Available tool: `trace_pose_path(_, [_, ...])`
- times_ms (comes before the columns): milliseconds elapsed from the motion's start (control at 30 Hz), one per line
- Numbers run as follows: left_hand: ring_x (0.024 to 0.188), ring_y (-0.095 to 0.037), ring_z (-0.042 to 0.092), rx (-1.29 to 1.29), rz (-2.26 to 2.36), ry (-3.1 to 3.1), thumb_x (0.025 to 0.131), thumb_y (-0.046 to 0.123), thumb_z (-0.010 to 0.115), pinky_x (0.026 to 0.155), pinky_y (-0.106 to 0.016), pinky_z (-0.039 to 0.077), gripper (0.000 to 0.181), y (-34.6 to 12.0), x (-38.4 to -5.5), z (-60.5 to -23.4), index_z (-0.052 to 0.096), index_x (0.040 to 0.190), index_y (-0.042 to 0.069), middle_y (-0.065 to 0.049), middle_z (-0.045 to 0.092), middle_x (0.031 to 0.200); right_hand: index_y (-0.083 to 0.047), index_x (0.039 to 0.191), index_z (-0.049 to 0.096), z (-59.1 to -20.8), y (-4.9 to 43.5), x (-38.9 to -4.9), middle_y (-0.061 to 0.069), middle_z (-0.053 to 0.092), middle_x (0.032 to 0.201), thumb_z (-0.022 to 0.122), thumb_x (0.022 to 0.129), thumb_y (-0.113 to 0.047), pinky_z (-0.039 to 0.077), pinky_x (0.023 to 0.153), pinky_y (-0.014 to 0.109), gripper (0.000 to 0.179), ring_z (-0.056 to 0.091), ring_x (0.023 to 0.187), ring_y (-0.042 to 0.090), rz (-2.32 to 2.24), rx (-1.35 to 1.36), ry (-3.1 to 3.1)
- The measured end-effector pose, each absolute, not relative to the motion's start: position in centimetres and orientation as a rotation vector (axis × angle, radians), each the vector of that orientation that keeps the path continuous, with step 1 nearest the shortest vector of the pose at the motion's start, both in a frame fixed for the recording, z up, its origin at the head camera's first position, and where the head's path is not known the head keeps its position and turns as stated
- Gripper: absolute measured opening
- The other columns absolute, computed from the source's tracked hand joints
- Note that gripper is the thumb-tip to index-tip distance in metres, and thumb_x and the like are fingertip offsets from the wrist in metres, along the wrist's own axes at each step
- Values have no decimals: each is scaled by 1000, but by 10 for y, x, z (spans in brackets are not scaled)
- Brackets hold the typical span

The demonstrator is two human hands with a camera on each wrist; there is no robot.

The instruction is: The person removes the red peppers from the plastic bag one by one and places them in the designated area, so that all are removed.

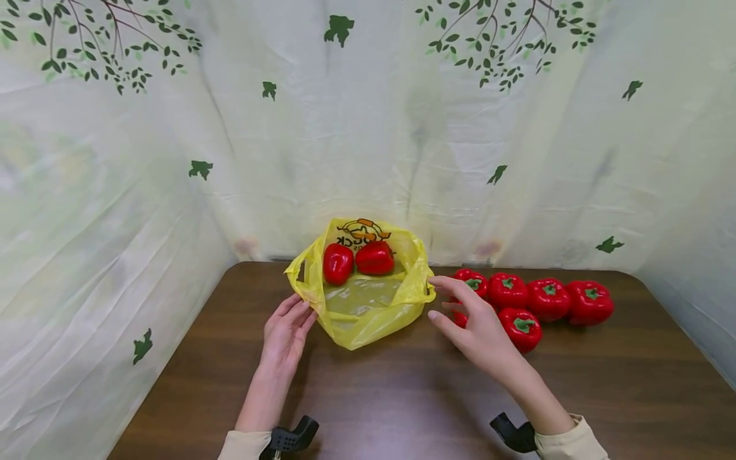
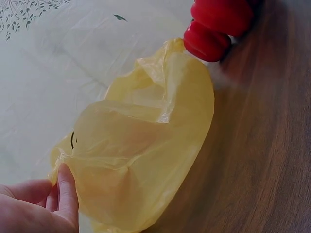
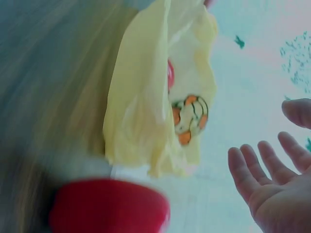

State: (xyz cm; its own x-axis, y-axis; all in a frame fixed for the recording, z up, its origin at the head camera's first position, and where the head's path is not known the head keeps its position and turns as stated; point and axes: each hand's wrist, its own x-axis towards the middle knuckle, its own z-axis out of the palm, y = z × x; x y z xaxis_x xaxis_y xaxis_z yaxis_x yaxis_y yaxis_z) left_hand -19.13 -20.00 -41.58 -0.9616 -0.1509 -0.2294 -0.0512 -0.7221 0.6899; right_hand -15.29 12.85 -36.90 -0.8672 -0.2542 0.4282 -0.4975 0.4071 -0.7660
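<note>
Pale sheeting (image 1: 368, 128) printed with green leaves (image 1: 338, 29) hangs behind a dark wood-grained table (image 1: 374, 396).

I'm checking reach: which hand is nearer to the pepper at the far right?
Right. The right hand is left of that pepper, near the opposite end of the loose peppers; the left hand is farther left, pinching the left edge of the yellow bag.

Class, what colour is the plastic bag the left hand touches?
The bag is yellow, shown best in the head view.
</note>
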Motion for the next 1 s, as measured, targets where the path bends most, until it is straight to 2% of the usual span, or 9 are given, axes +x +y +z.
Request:
trace_pose_path(200, [97, -23, 67, 389, -2829, -1126, 95, -10, 55, 93, -37, 52, 17, -198, -194, -416, 64, 105, 2, -11, 64, 106, -22, 133, 55, -371, 96, -175, -4, 56, 129, 72, 91, -11, 51, 95, 46, 47, 54, 120, 30, 1598, 706, -2459])
trace_pose_path(300, [96, -23, 67, 356, -2819, -1132, 95, -10, 54, 92, -36, 53, 17, -198, -194, -416, 64, 104, 2, -11, 64, 104, -23, 132, 56, -374, 83, -189, -5, 55, 129, 70, 92, -13, 50, 97, 44, 44, 54, 120, 25, 1673, 650, -2493])
trace_pose_path(433, [93, -22, 68, 347, -2818, -1121, 95, -11, 54, 90, -36, 54, 18, -198, -194, -414, 65, 102, 2, -11, 65, 101, -19, 133, 55, -377, 67, -209, 0, 54, 132, 69, 93, -17, 51, 97, 40, 42, 54, 120, 20, 1741, 575, -2515])
trace_pose_path(667, [91, -23, 68, 376, -2820, -1113, 94, -12, 55, 90, -36, 54, 18, -198, -192, -414, 64, 102, 2, -11, 65, 97, -8, 140, 49, -385, 44, -248, 12, 50, 141, 65, 95, -19, 47, 101, 44, 49, 47, 128, 30, 1748, 440, -2548])
trace_pose_path(867, [89, -23, 68, 376, -2824, -1104, 94, -13, 54, 89, -37, 55, 18, -196, -192, -415, 63, 100, 2, -11, 65, 94, -6, 144, 44, -395, 30, -275, 13, 45, 146, 63, 96, -18, 42, 105, 45, 52, 43, 132, 30, 1715, 316, -2612])
trace_pose_path(1000, [90, -23, 68, 379, -2814, -1109, 94, -12, 55, 90, -37, 54, 18, -197, -192, -414, 63, 101, 2, -11, 65, 96, -5, 146, 39, -398, 26, -286, 16, 43, 147, 58, 98, -12, 45, 100, 45, 53, 44, 130, 31, 1681, 255, -2635])
